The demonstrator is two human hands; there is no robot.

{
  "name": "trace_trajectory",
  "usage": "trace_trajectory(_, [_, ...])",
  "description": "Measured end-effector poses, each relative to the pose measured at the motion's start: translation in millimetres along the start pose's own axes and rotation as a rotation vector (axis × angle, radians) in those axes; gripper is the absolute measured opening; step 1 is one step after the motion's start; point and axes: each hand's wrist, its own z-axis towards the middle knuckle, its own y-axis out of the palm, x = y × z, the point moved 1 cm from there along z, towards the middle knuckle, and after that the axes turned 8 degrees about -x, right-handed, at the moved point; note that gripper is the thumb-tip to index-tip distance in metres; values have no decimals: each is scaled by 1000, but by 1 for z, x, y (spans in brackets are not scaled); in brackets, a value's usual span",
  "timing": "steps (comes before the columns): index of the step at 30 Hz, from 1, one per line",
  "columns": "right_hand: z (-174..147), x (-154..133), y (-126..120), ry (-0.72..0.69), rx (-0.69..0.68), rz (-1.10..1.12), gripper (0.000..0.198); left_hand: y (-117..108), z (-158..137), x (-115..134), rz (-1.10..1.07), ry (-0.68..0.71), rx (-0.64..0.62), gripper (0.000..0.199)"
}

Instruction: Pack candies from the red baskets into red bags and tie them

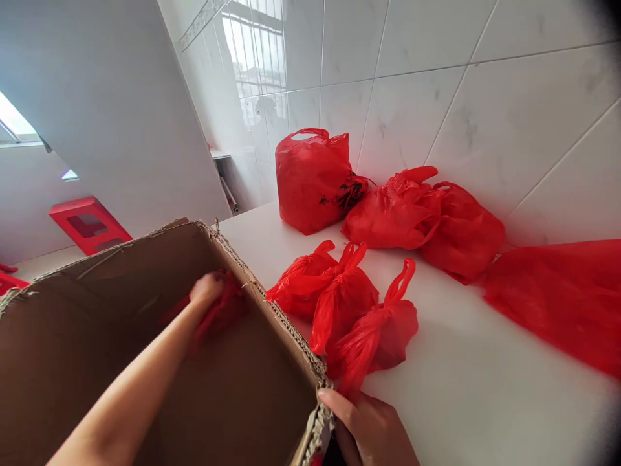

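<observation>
Down inside the cardboard box (72, 323), clutching a red bag (231, 304) in the left hand (207, 289), gripping the box's edge with the right hand (373, 424). Just beyond that one, three knotted bags (347, 292); farther out by the tiled wall (417, 116), more red bags (388, 217). Partway-ish, at a guess: one bag visible inside, plenty outside.

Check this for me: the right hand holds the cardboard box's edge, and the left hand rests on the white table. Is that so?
Not quite: the head view shows the left hand inside the cardboard box at a red bag, not on the white table. The right hand does hold the box's edge.
</observation>
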Motion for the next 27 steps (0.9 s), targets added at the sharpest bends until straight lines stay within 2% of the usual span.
trace_trajectory(3, [0, -1, 1, 25, 7, 24, 35, -51, 0, 42, 13, 42, 189, 36])
trace_trajectory(5, [0, -2, 1, 38, 6, 23, 38, -67, -7, 82, 14, 167, 217, 40])
trace_trajectory(6, [0, -3, 1, 41, 2, 17, 39, -66, -13, 102, 16, 237, 180, 41])
trace_trajectory(8, [0, -4, 2, 45, 0, -7, 39, -49, -26, 141, 30, 346, 27, 41])
trace_trajectory(10, [-1, -5, 2, 56, 12, -40, 39, -20, -38, 171, 45, 399, -154, 40])
trace_trajectory(13, [-3, -6, 3, 68, 27, -71, 41, 14, -48, 195, 32, 421, -343, 35])
trace_trajectory(15, [-4, -6, 3, 74, 27, -79, 44, 18, -49, 200, -33, 444, -409, 30])
trace_trajectory(18, [-4, -6, 2, 69, 31, -89, 49, -7, -45, 194, -218, 476, -438, 34])
trace_trajectory(22, [-3, -6, 0, 61, 27, -68, 50, -70, -43, 169, -490, 450, -285, 47])
trace_trajectory(25, [-4, -5, -1, 59, 27, -19, 47, -114, -48, 136, -617, 378, -142, 49])
trace_trajectory(27, [-5, -5, -1, 55, 24, 2, 45, -135, -54, 107, -651, 287, -83, 51])
